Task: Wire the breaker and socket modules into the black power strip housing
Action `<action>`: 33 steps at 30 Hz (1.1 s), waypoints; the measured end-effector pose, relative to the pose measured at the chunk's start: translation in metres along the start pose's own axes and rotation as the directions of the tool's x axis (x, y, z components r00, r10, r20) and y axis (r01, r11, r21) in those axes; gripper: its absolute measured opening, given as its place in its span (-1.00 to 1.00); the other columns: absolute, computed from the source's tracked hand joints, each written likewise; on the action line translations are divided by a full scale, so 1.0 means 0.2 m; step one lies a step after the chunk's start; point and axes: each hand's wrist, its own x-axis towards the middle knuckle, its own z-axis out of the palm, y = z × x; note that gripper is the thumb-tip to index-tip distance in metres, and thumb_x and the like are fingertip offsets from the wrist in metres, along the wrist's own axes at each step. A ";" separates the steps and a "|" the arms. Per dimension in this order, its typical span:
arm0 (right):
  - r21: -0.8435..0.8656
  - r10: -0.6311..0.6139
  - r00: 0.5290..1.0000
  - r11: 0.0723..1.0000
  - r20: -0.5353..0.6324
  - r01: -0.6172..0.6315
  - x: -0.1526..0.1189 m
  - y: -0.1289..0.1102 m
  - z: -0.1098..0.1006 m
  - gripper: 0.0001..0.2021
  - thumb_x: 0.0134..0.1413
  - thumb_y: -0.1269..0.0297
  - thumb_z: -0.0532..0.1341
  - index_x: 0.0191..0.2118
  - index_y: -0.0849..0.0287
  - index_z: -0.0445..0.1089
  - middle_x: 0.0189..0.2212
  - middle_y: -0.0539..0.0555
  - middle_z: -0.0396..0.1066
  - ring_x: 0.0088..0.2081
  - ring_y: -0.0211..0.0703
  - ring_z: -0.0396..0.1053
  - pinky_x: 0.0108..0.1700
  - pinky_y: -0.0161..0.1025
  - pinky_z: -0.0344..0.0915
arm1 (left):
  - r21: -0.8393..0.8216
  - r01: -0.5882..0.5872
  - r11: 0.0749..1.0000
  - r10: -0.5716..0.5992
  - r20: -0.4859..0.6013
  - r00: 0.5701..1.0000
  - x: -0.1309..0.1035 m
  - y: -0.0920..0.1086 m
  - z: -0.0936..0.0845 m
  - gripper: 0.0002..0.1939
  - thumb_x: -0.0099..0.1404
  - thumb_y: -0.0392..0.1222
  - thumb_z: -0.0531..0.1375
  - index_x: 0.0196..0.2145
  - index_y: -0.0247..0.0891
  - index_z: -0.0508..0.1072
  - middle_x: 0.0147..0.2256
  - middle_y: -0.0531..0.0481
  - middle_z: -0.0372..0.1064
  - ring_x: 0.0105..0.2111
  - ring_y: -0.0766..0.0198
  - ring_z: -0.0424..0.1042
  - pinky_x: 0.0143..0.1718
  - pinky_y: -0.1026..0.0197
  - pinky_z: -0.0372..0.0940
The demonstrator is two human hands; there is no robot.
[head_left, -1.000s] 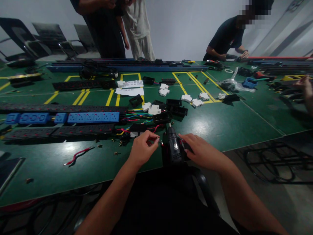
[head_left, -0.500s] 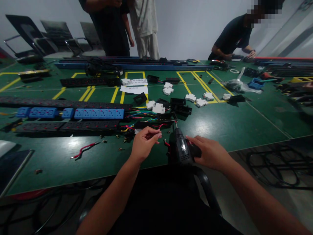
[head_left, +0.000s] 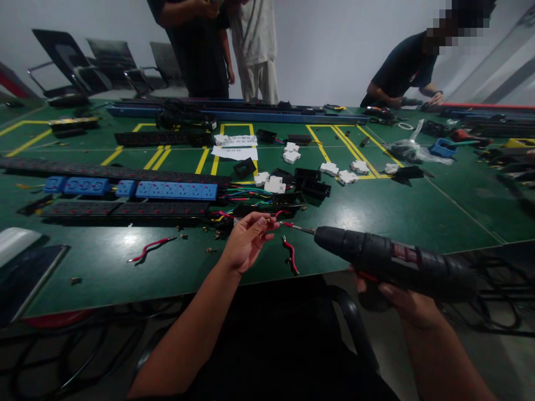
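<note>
My left hand [head_left: 246,242] pinches a small brass-coloured screw [head_left: 268,221] between thumb and fingertips, just above the table's near edge. My right hand [head_left: 412,306] is wrapped round the grip of a black power screwdriver [head_left: 384,256]. The tool lies level, its long bit [head_left: 301,228] pointing left at the screw; whether the tip touches it I cannot tell. A short red wire [head_left: 290,253] with bare metal ends rests below the bit. Another red wire [head_left: 151,248] and several loose screws [head_left: 211,250] lie to the left. Behind my left hand are coloured leads [head_left: 246,193].
Socket strips, one with blue outlets [head_left: 178,191], extend leftward on the green table [head_left: 368,206]. Black end housings [head_left: 313,186] and white plastic pieces [head_left: 276,184] lie ahead. A dark flat device [head_left: 37,284] sits at the left edge. Several people [head_left: 259,50] are across the table.
The power screwdriver has swung from pointing away, near the black housing, to pointing left at my left hand. My right hand has moved right and lower. My left hand keeps its pinch.
</note>
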 end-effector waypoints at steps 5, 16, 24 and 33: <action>0.014 0.029 0.999 0.999 0.022 -0.029 0.10 -0.03 0.10 -0.59 0.37 -0.12 0.27 0.07 0.04 0.64 -0.28 0.18 0.63 -0.31 -0.03 0.59 -0.28 -0.13 0.55 | -0.028 0.013 1.000 -0.013 0.021 1.000 -0.01 0.01 0.00 -0.69 0.27 -0.10 0.57 -0.14 -0.28 0.65 -0.20 -0.07 0.68 -0.21 0.27 0.71 -0.35 0.43 0.54; 0.072 0.081 0.997 0.994 -0.008 -0.080 0.12 0.01 0.13 -0.47 0.30 -0.25 0.25 0.06 0.06 0.66 -0.43 0.17 0.52 -0.36 0.03 0.54 -0.34 -0.06 0.52 | -0.026 0.024 0.999 -0.024 0.026 0.999 -0.01 0.01 0.00 -0.68 0.29 -0.09 0.55 -0.12 -0.29 0.61 -0.20 -0.07 0.67 -0.18 0.25 0.72 -0.34 0.45 0.56; 0.014 0.044 0.999 0.999 0.026 -0.045 0.14 -0.01 0.11 -0.55 0.32 -0.18 0.30 0.04 0.04 0.66 -0.38 0.15 0.58 -0.40 -0.06 0.54 -0.28 -0.08 0.56 | -0.007 0.027 1.000 -0.027 -0.002 1.000 -0.01 0.01 -0.01 -0.66 0.28 -0.07 0.56 -0.11 -0.29 0.61 -0.19 -0.08 0.68 -0.19 0.24 0.72 -0.31 0.42 0.57; -0.085 0.099 0.995 0.992 0.012 -0.098 0.12 -0.06 0.06 -0.72 0.34 0.00 0.36 0.00 0.02 0.62 -0.16 0.18 0.67 -0.21 -0.02 0.65 -0.18 -0.10 0.62 | 0.150 -0.039 0.988 0.030 0.063 0.998 0.00 0.00 -0.01 -0.69 0.34 -0.06 0.51 -0.10 -0.27 0.61 -0.15 -0.14 0.70 -0.13 0.13 0.72 -0.23 0.23 0.61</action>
